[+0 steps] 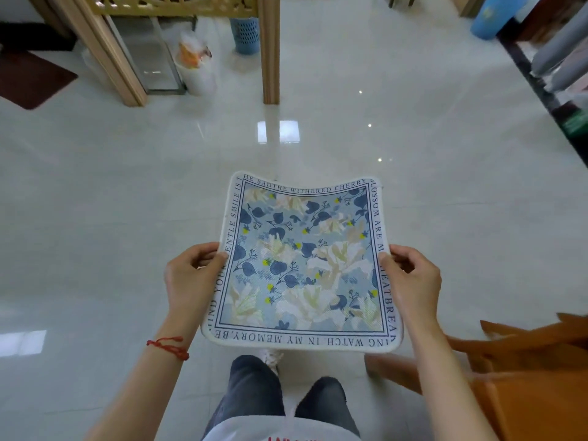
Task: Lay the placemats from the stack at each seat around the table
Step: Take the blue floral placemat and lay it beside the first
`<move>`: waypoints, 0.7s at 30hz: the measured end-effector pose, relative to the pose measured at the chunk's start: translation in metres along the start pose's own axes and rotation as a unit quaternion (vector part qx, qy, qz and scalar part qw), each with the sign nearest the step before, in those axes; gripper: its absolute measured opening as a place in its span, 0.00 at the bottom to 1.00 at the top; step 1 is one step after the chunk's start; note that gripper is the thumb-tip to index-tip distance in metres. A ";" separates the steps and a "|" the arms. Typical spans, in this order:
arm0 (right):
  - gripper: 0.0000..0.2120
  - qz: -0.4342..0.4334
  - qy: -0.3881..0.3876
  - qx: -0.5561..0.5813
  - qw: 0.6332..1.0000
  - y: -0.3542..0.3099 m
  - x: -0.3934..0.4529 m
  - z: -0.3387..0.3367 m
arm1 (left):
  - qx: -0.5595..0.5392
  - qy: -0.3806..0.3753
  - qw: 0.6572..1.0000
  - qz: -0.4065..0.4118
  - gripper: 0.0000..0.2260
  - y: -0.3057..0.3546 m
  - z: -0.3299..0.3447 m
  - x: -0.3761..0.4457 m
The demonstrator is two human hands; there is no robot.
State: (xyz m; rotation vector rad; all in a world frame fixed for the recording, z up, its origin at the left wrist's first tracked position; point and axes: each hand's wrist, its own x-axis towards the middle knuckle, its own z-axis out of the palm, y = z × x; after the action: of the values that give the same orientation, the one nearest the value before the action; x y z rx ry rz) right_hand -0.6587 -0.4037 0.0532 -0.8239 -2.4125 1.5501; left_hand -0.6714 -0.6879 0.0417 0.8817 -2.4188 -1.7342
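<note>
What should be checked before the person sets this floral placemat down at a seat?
1. Both hands grip the placemat: ok; left hand and right hand each pinch a side edge.
2. Printed side up: ok.
3. Mat flat: not ok; its far edge sags in the middle.
4. Table or seat in view: cannot tell; only an orange wooden surface shows at lower right.
5. Stack of remaining mats visible: not ok, none in frame.

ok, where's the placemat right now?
Head view, centre: the placemat is held flat over the floor, left hand and right hand gripping its side edges.
</note>
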 end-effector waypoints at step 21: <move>0.05 0.053 0.078 0.044 0.995 -0.042 0.211 0.035 | 0.050 -0.069 0.994 0.062 0.08 0.133 0.168 0.179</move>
State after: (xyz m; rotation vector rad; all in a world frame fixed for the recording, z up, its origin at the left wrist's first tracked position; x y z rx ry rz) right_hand -0.8645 -0.3335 0.0409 -1.0291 -2.2075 1.5519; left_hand -0.9357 -0.5983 0.0441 0.6237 -2.6043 -1.6967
